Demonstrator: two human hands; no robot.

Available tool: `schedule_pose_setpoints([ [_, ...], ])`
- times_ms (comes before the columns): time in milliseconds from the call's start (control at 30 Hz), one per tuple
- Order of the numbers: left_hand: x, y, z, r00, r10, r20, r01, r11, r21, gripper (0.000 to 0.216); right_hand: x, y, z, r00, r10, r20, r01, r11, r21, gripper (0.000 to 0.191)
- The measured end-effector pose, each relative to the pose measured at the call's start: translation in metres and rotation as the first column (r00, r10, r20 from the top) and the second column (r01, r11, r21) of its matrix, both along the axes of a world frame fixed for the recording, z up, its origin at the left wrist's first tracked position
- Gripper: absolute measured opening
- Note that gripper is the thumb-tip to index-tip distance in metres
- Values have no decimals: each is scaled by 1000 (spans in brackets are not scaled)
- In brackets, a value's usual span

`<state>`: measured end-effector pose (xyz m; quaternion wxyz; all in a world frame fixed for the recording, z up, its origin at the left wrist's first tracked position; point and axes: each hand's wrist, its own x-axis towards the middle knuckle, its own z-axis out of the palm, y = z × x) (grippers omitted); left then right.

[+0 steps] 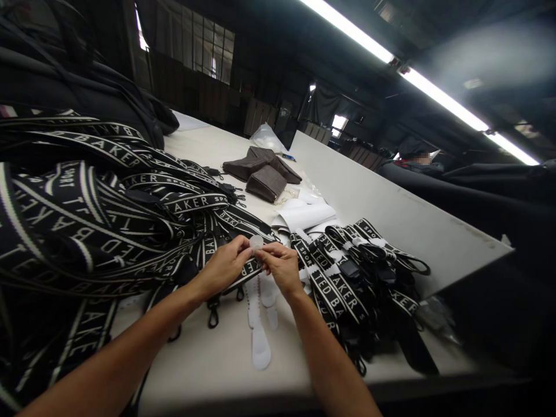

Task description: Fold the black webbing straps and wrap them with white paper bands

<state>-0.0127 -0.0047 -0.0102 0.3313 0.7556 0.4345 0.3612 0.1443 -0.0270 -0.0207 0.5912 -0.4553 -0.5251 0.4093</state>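
My left hand (228, 260) and my right hand (280, 263) meet at the middle of the table. Fingertips of both pinch a small translucent white strip (256, 242) with a rounded end. Just below them passes a black strap (249, 269) with white lettering; whether the fingers touch it I cannot tell. Under the hands lie more white strips (260, 347) with rounded ends and notched edges. A large heap of black-and-white lettered straps (108, 214) fills the left side. To the right, folded straps (332, 278) lie bundled, some with white bands around them.
Dark brown pouches (264, 182) and a clear plastic bag (267, 138) lie farther back on the white table (208, 370). White sheets (306, 215) lie beyond my hands. A pale upright panel (391, 214) borders the right side. Another person (419, 157) is in the right background.
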Motion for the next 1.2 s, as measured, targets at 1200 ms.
schedule_pose_setpoints([
  [1200, -5, 4, -10, 990, -78, -113, 104, 965, 242, 27, -10, 9, -20, 992, -42, -115, -2, 935, -355, 17],
])
